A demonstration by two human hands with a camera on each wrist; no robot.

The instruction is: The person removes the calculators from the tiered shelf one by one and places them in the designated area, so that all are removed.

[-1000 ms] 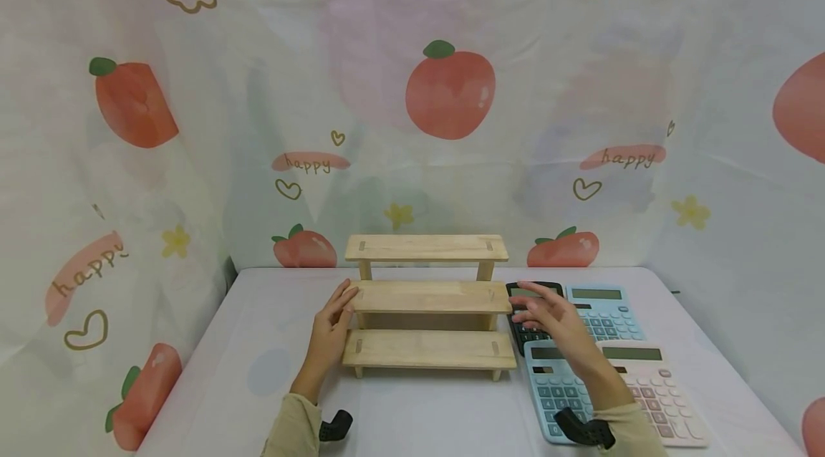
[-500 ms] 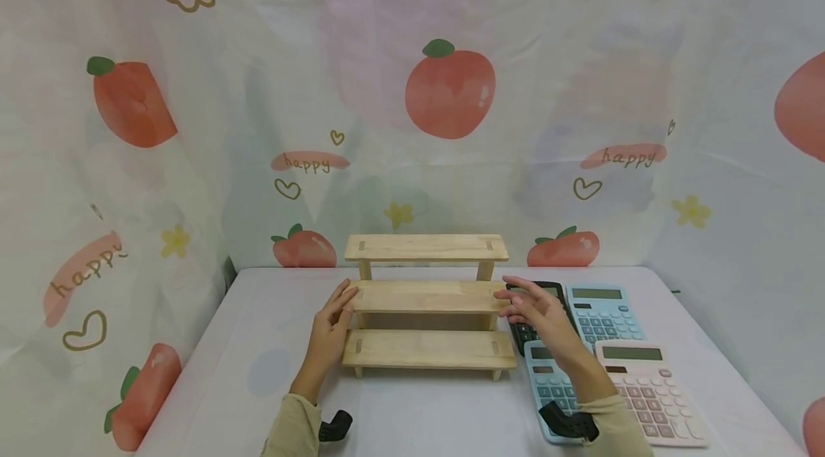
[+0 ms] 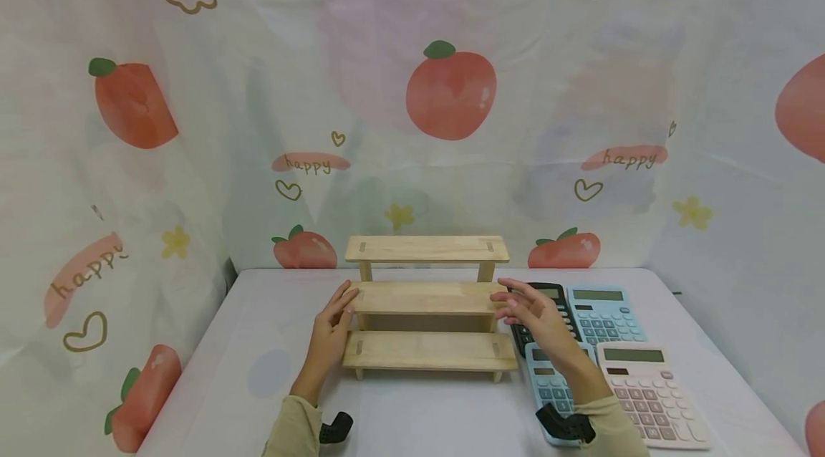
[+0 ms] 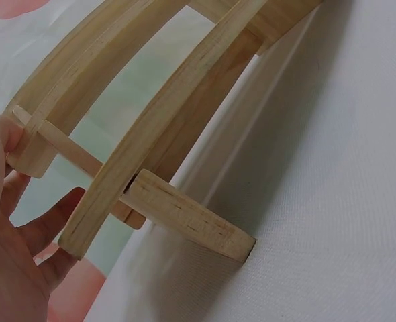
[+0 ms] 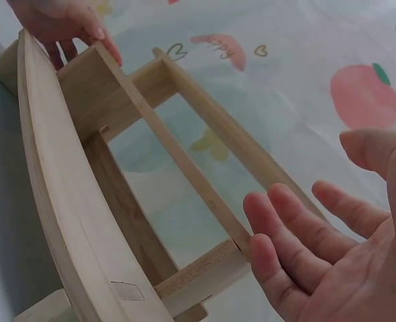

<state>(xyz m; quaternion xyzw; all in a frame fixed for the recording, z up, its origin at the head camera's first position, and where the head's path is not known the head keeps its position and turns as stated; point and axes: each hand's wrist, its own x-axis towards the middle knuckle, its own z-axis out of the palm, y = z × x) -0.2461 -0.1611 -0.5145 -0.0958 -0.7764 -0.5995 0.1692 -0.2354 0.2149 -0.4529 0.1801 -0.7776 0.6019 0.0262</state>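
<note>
A three-tier wooden display stand [image 3: 429, 297] stands on the white table. My left hand [image 3: 330, 332] holds the left end of its middle shelf; in the left wrist view the hand's fingers [image 4: 58, 216] bend around the shelf ends. At the right end of the same shelf is my right hand [image 3: 536, 317], palm inward and fingers loosely spread. Up close in the right wrist view, its fingertips [image 5: 260, 249] are right at the shelf's end, with nothing in the palm.
Right of the stand lie a black calculator [image 3: 553, 292], two blue calculators [image 3: 602, 314] [image 3: 556, 394] and a pink-white calculator [image 3: 654, 396]. The right forearm passes over the nearer blue one. A fruit-patterned curtain [image 3: 451, 185] hangs behind and beside the table.
My right hand has moved left from above the calculators to the end of the middle shelf. The left hand and the stand have kept their places.
</note>
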